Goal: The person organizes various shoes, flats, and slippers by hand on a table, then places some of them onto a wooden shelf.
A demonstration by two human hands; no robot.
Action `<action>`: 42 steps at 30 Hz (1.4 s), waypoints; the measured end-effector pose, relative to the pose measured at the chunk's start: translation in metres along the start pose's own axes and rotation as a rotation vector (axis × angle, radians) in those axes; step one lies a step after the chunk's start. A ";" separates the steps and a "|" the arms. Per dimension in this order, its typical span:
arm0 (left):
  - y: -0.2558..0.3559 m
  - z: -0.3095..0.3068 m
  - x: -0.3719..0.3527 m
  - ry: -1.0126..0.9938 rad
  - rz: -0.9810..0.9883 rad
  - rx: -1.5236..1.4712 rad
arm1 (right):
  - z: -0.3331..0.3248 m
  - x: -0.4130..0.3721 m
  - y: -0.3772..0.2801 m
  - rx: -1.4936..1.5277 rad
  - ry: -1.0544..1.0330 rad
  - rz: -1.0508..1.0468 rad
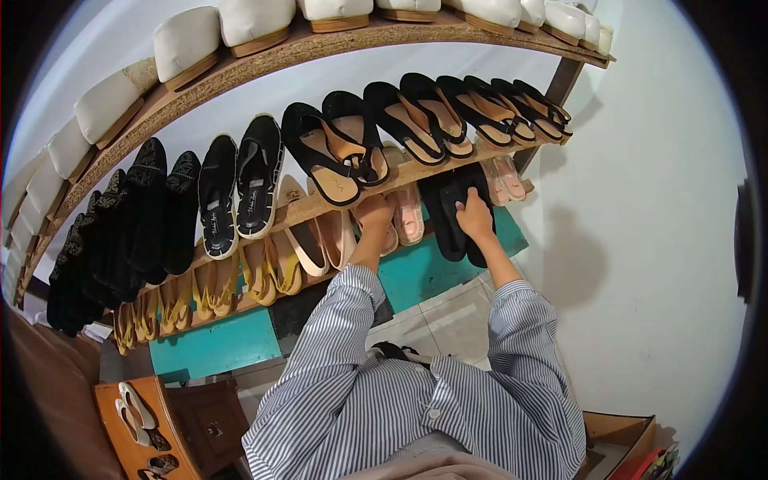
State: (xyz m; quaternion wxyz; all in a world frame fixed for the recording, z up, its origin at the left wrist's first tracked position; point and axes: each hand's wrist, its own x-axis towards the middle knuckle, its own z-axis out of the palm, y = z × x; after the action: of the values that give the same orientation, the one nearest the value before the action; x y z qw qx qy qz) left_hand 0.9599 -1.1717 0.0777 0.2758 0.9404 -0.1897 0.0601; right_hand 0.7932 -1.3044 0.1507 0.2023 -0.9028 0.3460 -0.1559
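My right hand (477,218) grips a pair of black shoes (442,218) by the inner side, its thumb pressed on them. The pair hangs steeply tilted at the lower shelf (320,277). My left hand (374,213) reaches in under the edge of the middle shelf (304,210), close to some pale pink shoes (410,216). Its fingers are mostly hidden, so any hold there is not visible. Another pale pink pair (506,179) lies right of the black shoes. Cream shoes (336,240) stand left of my left hand.
Black slingbacks (332,184) and black mules (258,180) line the middle shelf. White shoes (258,24) fill the top shelf. Yellow shoes (216,288) sit lower left. Below is a teal board (216,340). A white wall (640,264) bounds the right; an open box (620,432) stands lower right.
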 end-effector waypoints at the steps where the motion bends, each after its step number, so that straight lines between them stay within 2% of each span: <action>1: 0.005 -0.006 -0.005 0.026 0.020 -0.033 | 0.000 0.002 0.004 -0.010 0.009 -0.009; 4: 0.010 -0.014 -0.011 -0.011 0.002 0.017 | 0.001 0.011 0.013 -0.013 0.009 0.029; 14: 0.011 -0.018 -0.017 0.141 -0.083 -0.076 | -0.002 0.013 0.026 0.032 -0.044 0.021; 16: 0.015 -0.023 -0.017 0.004 -0.045 0.021 | -0.002 0.013 0.026 0.034 -0.044 0.012; 17: 0.017 -0.025 -0.016 0.004 -0.046 0.021 | -0.002 0.013 0.026 0.042 -0.051 0.006; 19: 0.025 -0.030 -0.015 -0.124 -0.144 0.056 | -0.003 0.012 0.026 0.046 -0.057 0.000; 26: 0.032 -0.036 -0.026 -0.118 -0.177 0.056 | -0.007 0.008 0.027 0.063 -0.074 -0.022; 42: 0.028 -0.031 -0.041 -0.061 -0.051 0.139 | -0.002 0.012 0.034 0.065 -0.068 -0.028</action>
State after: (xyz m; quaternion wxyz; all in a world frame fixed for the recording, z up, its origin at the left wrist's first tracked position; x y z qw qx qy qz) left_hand 0.9110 -1.1631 0.1087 0.2055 0.9632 -0.1693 0.0373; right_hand 0.7819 -1.3357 0.1381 0.2408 -0.9054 0.3208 -0.1390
